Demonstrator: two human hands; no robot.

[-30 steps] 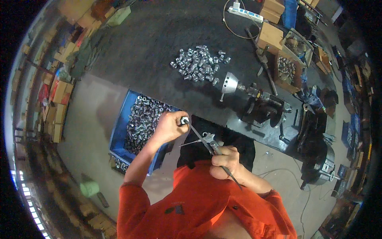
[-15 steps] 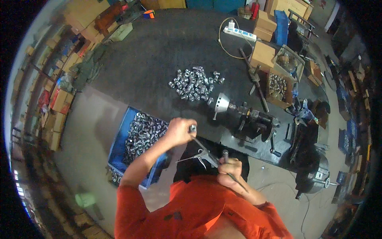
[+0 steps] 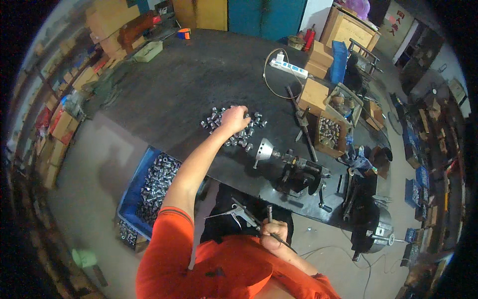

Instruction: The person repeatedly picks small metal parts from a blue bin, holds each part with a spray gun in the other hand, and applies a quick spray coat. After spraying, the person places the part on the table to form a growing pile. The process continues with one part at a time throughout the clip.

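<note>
My left hand (image 3: 234,119) reaches out over a pile of shiny metal fittings (image 3: 242,135) on the dark bench. Its fingers are bent, with what looks like a single fitting between thumb and forefinger, partly hidden. My right hand (image 3: 274,235) is near my body, closed round a T-shaped metal tool (image 3: 270,213): a short cylinder sticks up from the fist and a thin bar crosses it. Beside that hand a grey air blow gun (image 3: 238,212) lies over my dark-clad lap, its thin nozzle pointing left. More fittings fill a blue bin (image 3: 130,192) left of my lap.
A clamping fixture with a silver cone head (image 3: 265,149) and crank (image 3: 323,199) stands at the bench's front edge. Behind it are a long bar wrench (image 3: 302,119), a carton of fittings (image 3: 329,134) and a white power strip (image 3: 289,68). A large chuck (image 3: 373,226) sits at right.
My left hand has moved from above my lap, where it held a fitting, up and forward to the pile. My right hand keeps its grip on the tool. The view has shifted slightly.
</note>
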